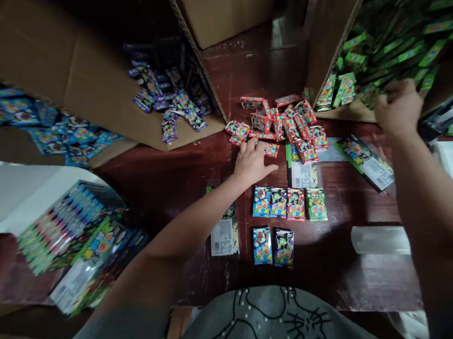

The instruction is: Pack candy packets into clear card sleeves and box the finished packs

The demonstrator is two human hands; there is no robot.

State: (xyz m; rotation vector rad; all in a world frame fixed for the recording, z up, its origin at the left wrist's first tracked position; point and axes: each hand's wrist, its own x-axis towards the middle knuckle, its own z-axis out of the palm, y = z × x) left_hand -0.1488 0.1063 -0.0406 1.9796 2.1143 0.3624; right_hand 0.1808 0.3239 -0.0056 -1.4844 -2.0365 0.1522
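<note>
My left hand (251, 162) rests at the near edge of a loose pile of small red packets (291, 128); its thumb is spread from the fingers and it holds nothing visible. At the mouth of a carton of green packets (347, 88) is my right hand (399, 106). Its fingers are curled down among the packets, and whatever lies in them is hidden. Between my arms, a blue packet (261, 202), a purple packet (278, 202), a red packet (295, 204) and a green packet (316, 204) lie in a row. Nearer me lie another blue packet (262, 245) and purple packet (283, 247).
Open cartons hold purple packets (182, 107) and blue packets (70, 132). Filled packs (87, 248) are stacked at left. Flat printed sleeves (223, 232) lie on the dark red table (164, 169), with another sleeve (367, 161) at right. A clear roll (380, 240) lies near my right forearm.
</note>
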